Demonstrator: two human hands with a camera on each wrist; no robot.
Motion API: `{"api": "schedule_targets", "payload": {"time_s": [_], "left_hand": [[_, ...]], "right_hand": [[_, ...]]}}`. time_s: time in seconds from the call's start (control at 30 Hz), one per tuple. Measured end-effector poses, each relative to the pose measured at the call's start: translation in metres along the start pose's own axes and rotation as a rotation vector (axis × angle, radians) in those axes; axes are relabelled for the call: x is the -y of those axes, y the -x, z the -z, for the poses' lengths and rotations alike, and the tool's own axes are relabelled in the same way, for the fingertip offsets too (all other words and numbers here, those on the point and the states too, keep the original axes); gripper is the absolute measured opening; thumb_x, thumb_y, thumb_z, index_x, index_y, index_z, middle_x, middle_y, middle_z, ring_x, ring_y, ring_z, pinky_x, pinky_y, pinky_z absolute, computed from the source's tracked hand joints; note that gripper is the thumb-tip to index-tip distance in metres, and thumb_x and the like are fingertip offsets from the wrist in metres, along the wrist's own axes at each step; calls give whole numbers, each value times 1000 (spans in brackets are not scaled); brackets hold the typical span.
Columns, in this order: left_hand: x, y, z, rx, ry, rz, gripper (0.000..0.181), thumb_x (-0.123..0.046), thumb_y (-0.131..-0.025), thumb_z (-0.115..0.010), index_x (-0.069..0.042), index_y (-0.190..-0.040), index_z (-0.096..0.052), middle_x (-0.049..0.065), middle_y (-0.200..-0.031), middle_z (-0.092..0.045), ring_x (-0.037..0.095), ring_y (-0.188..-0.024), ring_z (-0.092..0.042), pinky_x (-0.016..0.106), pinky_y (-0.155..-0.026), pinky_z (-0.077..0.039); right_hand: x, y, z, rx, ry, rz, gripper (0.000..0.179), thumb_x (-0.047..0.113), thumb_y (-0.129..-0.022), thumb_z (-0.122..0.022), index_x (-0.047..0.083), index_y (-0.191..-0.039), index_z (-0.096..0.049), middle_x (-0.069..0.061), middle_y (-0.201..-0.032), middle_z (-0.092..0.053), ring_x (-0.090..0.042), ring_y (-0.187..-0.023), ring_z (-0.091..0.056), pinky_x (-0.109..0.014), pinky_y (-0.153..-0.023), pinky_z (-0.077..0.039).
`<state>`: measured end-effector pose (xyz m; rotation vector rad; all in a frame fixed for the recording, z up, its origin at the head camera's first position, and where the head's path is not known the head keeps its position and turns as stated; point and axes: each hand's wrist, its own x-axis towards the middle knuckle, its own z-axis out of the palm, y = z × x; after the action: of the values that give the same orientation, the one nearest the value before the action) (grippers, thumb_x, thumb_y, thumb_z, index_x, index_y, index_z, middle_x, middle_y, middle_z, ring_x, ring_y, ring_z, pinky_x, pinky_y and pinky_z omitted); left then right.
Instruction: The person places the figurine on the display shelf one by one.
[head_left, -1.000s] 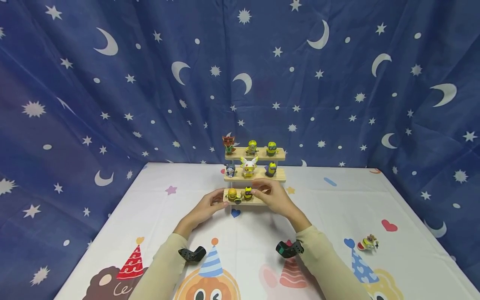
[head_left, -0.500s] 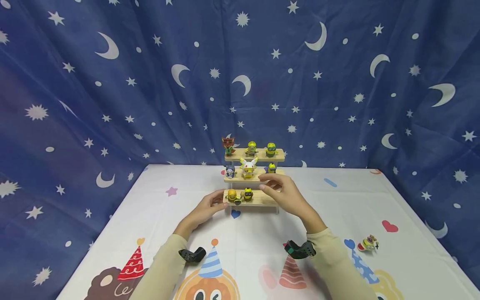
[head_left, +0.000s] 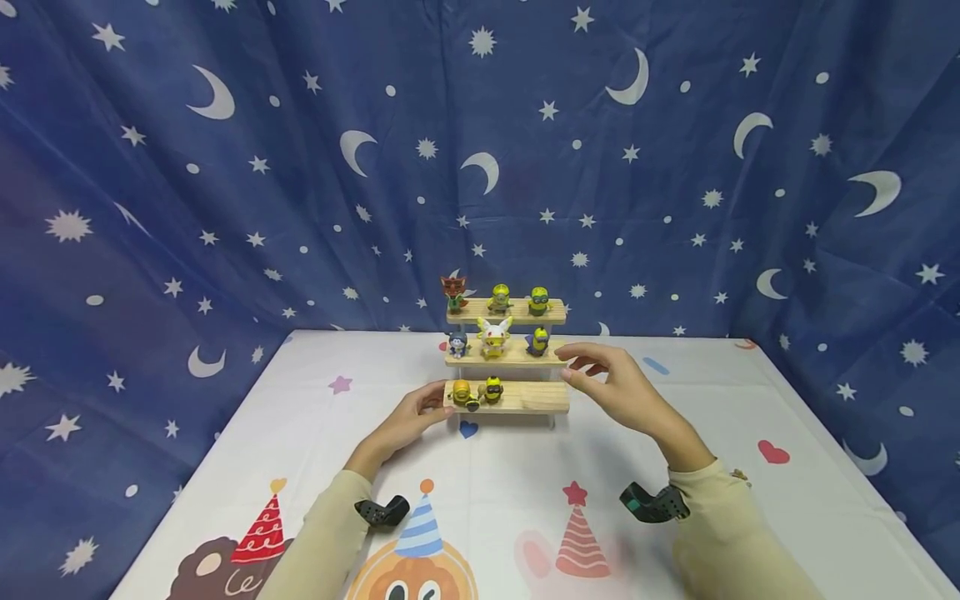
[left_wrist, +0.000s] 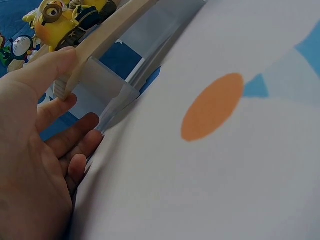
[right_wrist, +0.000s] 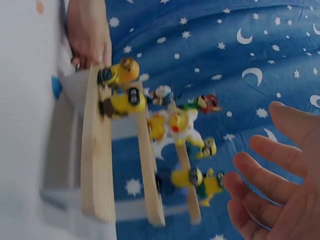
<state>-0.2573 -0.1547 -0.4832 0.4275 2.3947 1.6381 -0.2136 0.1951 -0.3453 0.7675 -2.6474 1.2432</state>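
A three-tier wooden display shelf (head_left: 543,398) stands on the table with small toy figurines on every tier. My left hand (head_left: 405,422) pinches the left end of its lowest board, thumb on top and index finger under it, as the left wrist view shows. Two yellow minion figurines, one (head_left: 462,392) near that thumb and one in dark goggles (head_left: 492,390), stand on this board. My right hand (head_left: 618,387) is off the shelf's right end, fingers spread and holding nothing. A white-eared yellow figurine (head_left: 494,337) stands mid-tier; a fox figurine (head_left: 453,293) is at top left.
A blue curtain (head_left: 675,167) with moons and stars hangs behind the shelf. The white tablecloth (head_left: 300,433) carries printed party hats and animals. Beyond my right sleeve, a loose figurine (head_left: 741,477) is mostly hidden.
My right hand has let go of the goggled minion figurine on the lowest board and moved right, away from the shelf. My left hand stays at the board's left end.
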Motion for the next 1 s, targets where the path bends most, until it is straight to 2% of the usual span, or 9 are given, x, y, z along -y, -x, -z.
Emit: {"api": "schedule_targets", "payload": {"time_s": [0.23,0.33,0.4,0.57,0.7,0.8,0.83,0.93,1.0], "left_hand": [[-2,0,1,10,1,-18,64,-26,-100,-64,-7,-155,-38,18,-145,-55,32,-130,-53,51,-112,-42],[-4,0,1,11,4,-16,64,-26,-100,-64,-7,-155,-38,18,-145,-55,32,-130,-53,52,-113,-41],[-4,0,1,14,2,-13,64,-26,-100,-64,-8,-156,-38,18,-146,-54,31,-130,-53,52,-113,-41],[-4,1,1,19,9,-24,62,-24,-101,-63,-8,-155,-39,18,-146,-55,32,-130,-54,50,-114,-41],[-4,1,1,22,18,-31,61,-24,-101,-63,-8,-155,-39,19,-145,-55,32,-130,-55,49,-114,-41],[-3,0,1,23,18,-28,61,-24,-101,-63,-8,-155,-39,19,-146,-54,33,-131,-54,50,-115,-40],[-3,0,0,22,17,-28,61,-24,-101,-63,-8,-155,-39,18,-147,-54,33,-131,-54,50,-115,-40],[-3,0,1,21,14,-28,61,-25,-101,-62,-8,-155,-39,19,-147,-53,33,-131,-54,51,-116,-39],[-3,1,1,22,12,-26,61,-25,-101,-62,-8,-155,-39,19,-147,-54,33,-131,-54,51,-116,-39]], "right_hand": [[-14,24,23,-28,91,-38,34,19,-99,-65,5,-130,-65,-14,-127,-69,-29,-108,-65,-45,-91,-52],[-21,36,32,-56,127,-57,34,20,-100,-65,4,-130,-65,-15,-127,-69,-28,-108,-65,-39,-90,-53],[-27,44,38,-73,149,-70,34,21,-100,-65,4,-130,-66,-15,-126,-70,-21,-107,-65,-33,-89,-53],[-45,63,55,-102,186,-75,34,22,-101,-64,3,-128,-66,-16,-123,-71,12,-100,-55,-17,-84,-49],[-57,79,69,-129,194,-67,32,17,-100,-65,1,-128,-67,-19,-120,-72,21,-97,-49,-11,-81,-46],[-68,93,79,-139,204,-75,32,15,-99,-66,1,-127,-67,-3,-117,-73,21,-97,-50,-11,-78,-46],[-72,98,81,-141,207,-82,32,15,-98,-66,1,-127,-67,7,-116,-72,21,-97,-50,-11,-78,-46],[-84,114,89,-128,220,-125,32,16,-98,-66,1,-127,-67,33,-113,-58,21,-96,-51,-15,-75,-48],[-92,125,92,-105,225,-163,33,18,-99,-66,1,-127,-67,31,-113,-61,20,-95,-51,-17,-73,-49]]}}
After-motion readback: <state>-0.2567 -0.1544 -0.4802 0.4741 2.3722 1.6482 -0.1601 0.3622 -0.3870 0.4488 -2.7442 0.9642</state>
